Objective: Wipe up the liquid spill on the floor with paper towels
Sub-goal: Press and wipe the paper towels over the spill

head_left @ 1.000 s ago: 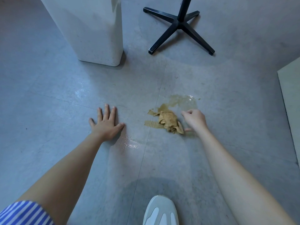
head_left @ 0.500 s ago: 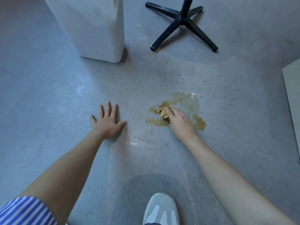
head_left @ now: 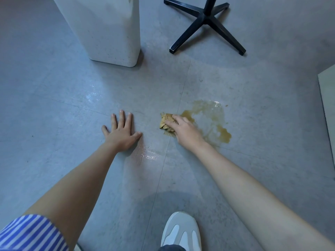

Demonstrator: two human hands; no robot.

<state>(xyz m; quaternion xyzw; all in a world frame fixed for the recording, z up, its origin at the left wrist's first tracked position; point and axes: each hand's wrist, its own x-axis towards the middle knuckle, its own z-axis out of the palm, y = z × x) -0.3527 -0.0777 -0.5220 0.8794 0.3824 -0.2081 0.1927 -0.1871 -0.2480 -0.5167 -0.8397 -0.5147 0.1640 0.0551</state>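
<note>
Two bare hands down on a grey, faintly speckled floor, seen from above.

Left hand flat, palm down, fingers straight and slightly spread. Grip wide, holding nothing, only resting on the floor.

Right hand on a small paper towel wad. Thumb and forefinger bent over its top, grip narrow and closed on it, pressing it to the floor. Other fingers hidden behind the knuckles.

Wad crumpled and creased, soaked tan-brown, lying at the left edge of the spill. Spill thin and amber, ragged in outline, glossy along the far rim, darkest in a blot at the lower right.

Faint wet sheen on the floor between the two forearms, nearer the left wrist.

Beyond the hands, a tall white block with rounded corners and a stone-like speckle, and beside it a black cross-shaped stand base, smooth and matte.

At the bottom edge, the toe of a pale grey-and-white shoe. At the lower left corner, a blue-and-white striped sleeve.
</note>
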